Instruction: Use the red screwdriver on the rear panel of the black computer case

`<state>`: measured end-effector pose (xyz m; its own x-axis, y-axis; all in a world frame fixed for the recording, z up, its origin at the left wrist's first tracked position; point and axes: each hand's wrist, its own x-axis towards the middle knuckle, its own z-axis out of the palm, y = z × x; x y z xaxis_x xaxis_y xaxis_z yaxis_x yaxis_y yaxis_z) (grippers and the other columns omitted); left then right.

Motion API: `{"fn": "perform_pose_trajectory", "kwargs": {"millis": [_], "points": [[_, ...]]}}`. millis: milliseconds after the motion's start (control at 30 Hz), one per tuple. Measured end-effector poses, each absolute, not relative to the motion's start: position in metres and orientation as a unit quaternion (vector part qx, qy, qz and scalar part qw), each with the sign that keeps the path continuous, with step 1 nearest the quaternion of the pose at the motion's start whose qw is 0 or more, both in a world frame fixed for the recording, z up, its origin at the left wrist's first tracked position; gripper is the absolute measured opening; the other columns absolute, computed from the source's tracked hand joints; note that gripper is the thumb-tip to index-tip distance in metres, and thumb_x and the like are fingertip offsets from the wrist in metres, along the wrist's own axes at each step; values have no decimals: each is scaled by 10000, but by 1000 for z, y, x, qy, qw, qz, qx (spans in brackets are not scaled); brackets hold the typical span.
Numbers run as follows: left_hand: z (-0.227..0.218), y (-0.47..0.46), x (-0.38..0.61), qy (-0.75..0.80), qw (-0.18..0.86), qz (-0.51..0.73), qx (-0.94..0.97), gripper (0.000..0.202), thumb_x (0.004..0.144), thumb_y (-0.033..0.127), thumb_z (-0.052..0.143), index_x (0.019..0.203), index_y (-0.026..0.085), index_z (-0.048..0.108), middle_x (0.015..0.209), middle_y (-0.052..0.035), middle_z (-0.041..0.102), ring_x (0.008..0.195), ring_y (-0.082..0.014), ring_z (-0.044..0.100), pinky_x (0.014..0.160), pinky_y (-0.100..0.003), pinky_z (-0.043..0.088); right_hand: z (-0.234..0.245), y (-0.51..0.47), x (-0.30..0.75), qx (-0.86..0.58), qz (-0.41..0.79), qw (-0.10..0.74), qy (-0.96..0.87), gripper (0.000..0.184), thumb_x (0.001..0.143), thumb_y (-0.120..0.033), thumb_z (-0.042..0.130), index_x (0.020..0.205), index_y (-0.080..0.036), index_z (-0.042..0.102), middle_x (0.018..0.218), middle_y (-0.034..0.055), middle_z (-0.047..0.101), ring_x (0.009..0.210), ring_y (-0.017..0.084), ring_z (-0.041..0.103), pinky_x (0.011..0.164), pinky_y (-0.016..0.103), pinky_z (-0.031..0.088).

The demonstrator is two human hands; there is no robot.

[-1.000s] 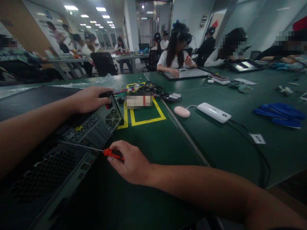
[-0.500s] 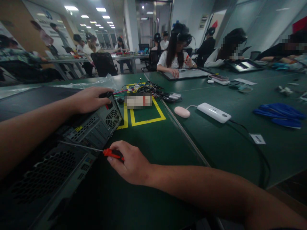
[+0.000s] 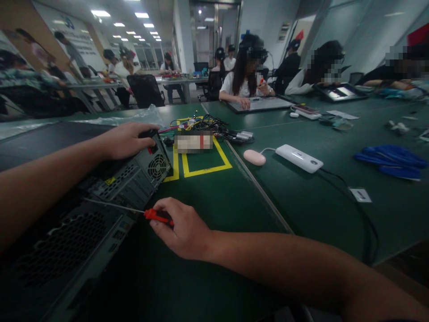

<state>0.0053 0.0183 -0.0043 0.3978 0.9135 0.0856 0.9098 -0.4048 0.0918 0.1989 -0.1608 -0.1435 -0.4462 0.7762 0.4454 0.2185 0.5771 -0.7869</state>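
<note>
A dark computer case (image 3: 122, 223) lies at the left, its back panel with fan grille and ports turned toward the right. My left hand (image 3: 129, 138) is wrapped over the far corner of the case, beside the round fan grille, with the thumb against the back panel. In my right hand (image 3: 181, 228) is a screwdriver (image 3: 156, 215) with a red and black handle, held between thumb and fingers. Its long thin shaft points left across the back panel. The tip meets the case near a dark recess; what it touches there is too dark to make out.
Beyond the case lies a bundle of cables (image 3: 214, 123) by a blurred box (image 3: 193, 141) and yellow tape (image 3: 208, 171). To the right are a pink oval object (image 3: 254, 157), a white power bank (image 3: 299, 158) and blue cloth (image 3: 390, 161). A co-worker (image 3: 248, 76) sits opposite.
Both my hands, the screwdriver and the case stay in place. In the background, two standing people have shifted left.
</note>
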Motion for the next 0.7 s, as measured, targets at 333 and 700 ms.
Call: {"fn": "perform_pose_trajectory", "kwargs": {"millis": [333, 700], "points": [[-2, 16, 6, 539, 15, 55, 840, 781, 871, 522, 439, 1556, 169, 563, 1554, -130, 632, 1403, -358, 597, 1206, -517, 433, -142, -161, 199, -323, 329, 421, -781, 227, 1033, -353, 625, 1203, -211, 577, 1156, 88, 710, 1042, 225, 697, 958, 402, 574], [-3, 17, 5, 540, 19, 57, 839, 824, 863, 543, 425, 1565, 130, 549, 1582, -169, 603, 1453, -363, 556, 1234, -529, 393, -142, -160, 199, -305, 295, 421, -802, 279, 1119, -400, 489, 1129, -168, 644, 1002, 70, 677, 936, 198, 655, 882, 337, 554]]}}
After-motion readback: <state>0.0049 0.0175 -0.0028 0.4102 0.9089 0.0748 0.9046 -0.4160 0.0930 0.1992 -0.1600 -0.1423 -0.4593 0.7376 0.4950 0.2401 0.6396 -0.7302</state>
